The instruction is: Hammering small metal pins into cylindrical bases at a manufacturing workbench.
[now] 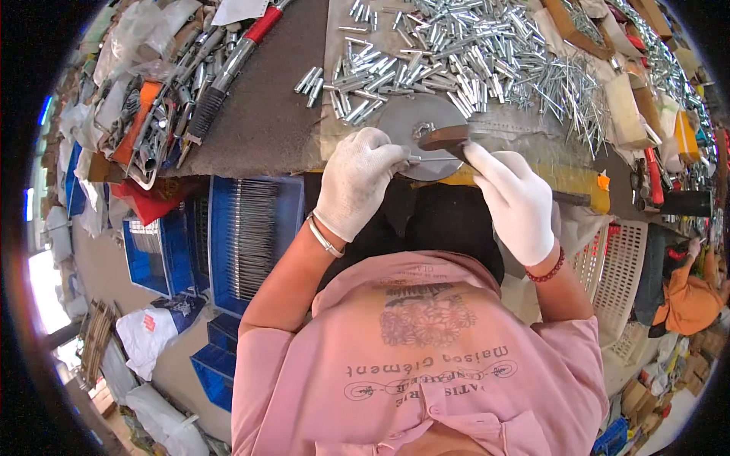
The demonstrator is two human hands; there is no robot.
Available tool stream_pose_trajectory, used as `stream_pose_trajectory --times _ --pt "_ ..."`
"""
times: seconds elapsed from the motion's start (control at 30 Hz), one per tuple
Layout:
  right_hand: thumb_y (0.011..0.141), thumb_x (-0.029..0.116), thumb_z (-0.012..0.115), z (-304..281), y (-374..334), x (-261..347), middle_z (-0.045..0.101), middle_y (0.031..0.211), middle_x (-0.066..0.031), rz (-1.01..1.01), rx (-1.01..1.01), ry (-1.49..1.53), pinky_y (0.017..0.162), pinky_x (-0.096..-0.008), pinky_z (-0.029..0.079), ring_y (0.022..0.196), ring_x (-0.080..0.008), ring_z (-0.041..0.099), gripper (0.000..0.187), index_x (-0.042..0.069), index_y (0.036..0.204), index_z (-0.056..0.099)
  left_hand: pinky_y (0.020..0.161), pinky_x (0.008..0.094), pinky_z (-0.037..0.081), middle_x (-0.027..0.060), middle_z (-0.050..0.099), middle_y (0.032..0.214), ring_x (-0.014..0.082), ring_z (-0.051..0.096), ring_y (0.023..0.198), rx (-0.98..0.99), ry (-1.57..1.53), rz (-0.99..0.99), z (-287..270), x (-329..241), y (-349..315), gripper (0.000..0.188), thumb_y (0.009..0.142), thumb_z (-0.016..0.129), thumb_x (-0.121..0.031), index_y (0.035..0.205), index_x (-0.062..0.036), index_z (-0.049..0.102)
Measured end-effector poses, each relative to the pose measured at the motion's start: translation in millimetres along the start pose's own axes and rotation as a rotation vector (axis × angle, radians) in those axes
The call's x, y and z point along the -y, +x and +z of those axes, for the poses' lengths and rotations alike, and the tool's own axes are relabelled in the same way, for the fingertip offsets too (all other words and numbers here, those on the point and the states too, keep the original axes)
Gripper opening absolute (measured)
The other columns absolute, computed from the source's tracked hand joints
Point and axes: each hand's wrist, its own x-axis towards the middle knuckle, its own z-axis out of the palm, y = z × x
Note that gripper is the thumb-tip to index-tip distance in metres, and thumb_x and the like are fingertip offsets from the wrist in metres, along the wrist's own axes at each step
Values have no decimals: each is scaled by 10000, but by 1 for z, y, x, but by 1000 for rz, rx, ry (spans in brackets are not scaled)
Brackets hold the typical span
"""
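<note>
My left hand (pixel 357 175), in a white knit glove, pinches a small silver metal sleeve (pixel 414 159) between thumb and fingers. A thin rod runs from it to the right, over the front part of a round grey metal disc (pixel 395 125). My right hand (pixel 517 201), also gloved in white, is closed on a hammer (pixel 444 138) with a rusty brown head. That head is above the disc, just over the rod; whether it touches the rod I cannot tell. My right fingers hide most of the handle.
Loose silver sleeves (pixel 426 68) are heaped behind the disc, with thin metal pins (pixel 566 91) to their right. Hand tools (pixel 163 114) crowd the bench's left. Below stand a blue crate of rods (pixel 251 235) and a cream basket (pixel 620 281). Another person (pixel 688 296) is at far right.
</note>
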Motion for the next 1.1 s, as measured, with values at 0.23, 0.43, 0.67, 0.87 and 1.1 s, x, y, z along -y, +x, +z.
stream_pose_trajectory --times 0.23,0.43,0.67,0.87,1.1 --pt "900 13 701 0 -7 4 672 961 -106 72 113 -1 705 -411 580 801 -321 703 520 222 1376 719 771 444 533 92 656 924 337 668 892 1 -28 -17 1 -1 -4 210 780 800 -19 966 -101 744" --pt "908 73 753 7 17 -22 643 980 -140 134 129 53 772 -442 563 871 -360 676 424 168 1320 731 771 445 539 95 664 921 340 674 886 3 -13 34 -7 -2 2 198 772 823 -24 945 -105 768" --pt "878 182 809 21 1 13 699 865 -90 217 233 -25 747 -420 566 826 -322 715 136 103 890 698 790 436 543 101 676 935 339 678 900 8 -31 18 -13 -1 0 226 771 842 -39 983 -92 782" --pt "945 143 737 25 -9 20 749 871 -161 509 458 528 730 -360 570 754 -253 741 177 42 1090 739 740 407 566 150 735 984 349 708 834 -173 -24 -231 1 -23 -20 376 877 771 -3 1247 -71 763" --pt "976 94 690 36 -10 43 690 821 -65 799 573 839 698 -288 540 716 -116 656 220 -18 1165 703 666 240 534 57 757 942 83 627 712 -76 -633 -889 -2 -50 -35 558 1016 637 16 1559 -16 510"
